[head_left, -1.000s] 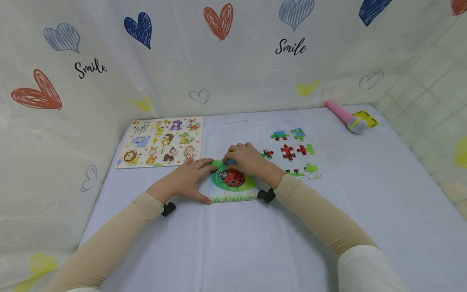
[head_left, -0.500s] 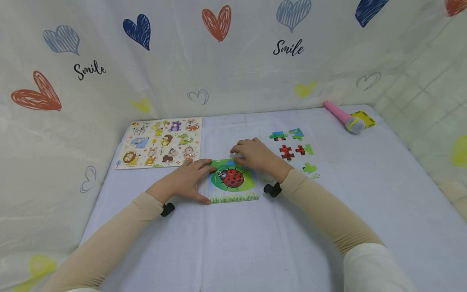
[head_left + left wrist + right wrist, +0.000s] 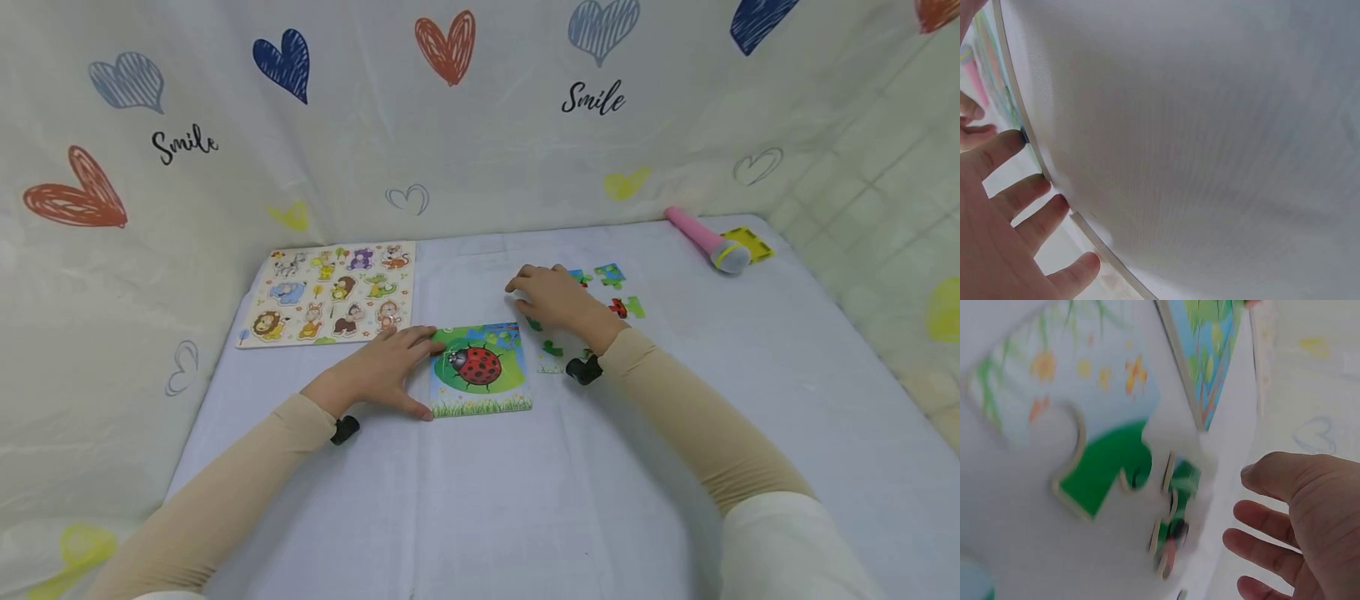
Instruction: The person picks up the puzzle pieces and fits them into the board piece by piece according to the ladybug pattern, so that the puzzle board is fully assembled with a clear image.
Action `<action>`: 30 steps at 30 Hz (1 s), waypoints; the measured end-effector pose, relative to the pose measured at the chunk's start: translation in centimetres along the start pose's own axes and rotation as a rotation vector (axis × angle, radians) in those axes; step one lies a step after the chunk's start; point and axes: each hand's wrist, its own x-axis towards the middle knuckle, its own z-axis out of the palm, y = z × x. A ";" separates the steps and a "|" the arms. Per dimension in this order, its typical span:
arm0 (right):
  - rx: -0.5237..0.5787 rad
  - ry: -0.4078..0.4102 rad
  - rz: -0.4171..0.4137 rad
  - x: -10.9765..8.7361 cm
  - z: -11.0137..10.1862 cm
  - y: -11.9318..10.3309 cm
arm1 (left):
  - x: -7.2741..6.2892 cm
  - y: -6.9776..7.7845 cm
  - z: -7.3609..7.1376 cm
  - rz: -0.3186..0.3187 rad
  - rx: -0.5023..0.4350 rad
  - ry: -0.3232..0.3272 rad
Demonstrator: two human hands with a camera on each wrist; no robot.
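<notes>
A square ladybug picture board [image 3: 480, 367] lies on the white table. My left hand [image 3: 382, 367] rests at its left side, fingers spread; in the left wrist view those fingertips [image 3: 1038, 181] touch the edge. Over the loose jigsaw pieces to the right hangs my right hand [image 3: 558, 300], its fingers loosely bent with nothing between them. It covers some of the pieces in the head view. Below it, the right wrist view shows a jigsaw piece with flowers and green [image 3: 1104, 462] and a smaller green one [image 3: 1175, 506]. The board's corner [image 3: 1200, 369] shows there too.
At the back left lies an animal peg puzzle board [image 3: 330, 292]. A pink toy microphone [image 3: 708, 240] and a yellow frame-like item [image 3: 752, 243] sit at the back right. Further pieces [image 3: 611, 275] lie beyond my right hand. A heart-printed cloth [image 3: 487, 150] hangs behind the table.
My right hand has left the board's top edge and moved right, over the loose pieces. The board's upper part is now uncovered. My left hand has stayed in place.
</notes>
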 end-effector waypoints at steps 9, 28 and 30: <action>-0.045 -0.052 0.109 -0.7 -0.7 2.8 | -0.2 0.0 0.0 -0.001 -0.013 0.001; -0.028 -0.121 0.210 -1.9 -0.8 6.7 | 0.1 -0.1 -0.1 -0.003 0.009 -0.024; -0.023 -0.113 0.209 -1.9 -0.8 6.9 | 0.2 -0.1 -0.1 -0.002 0.012 -0.023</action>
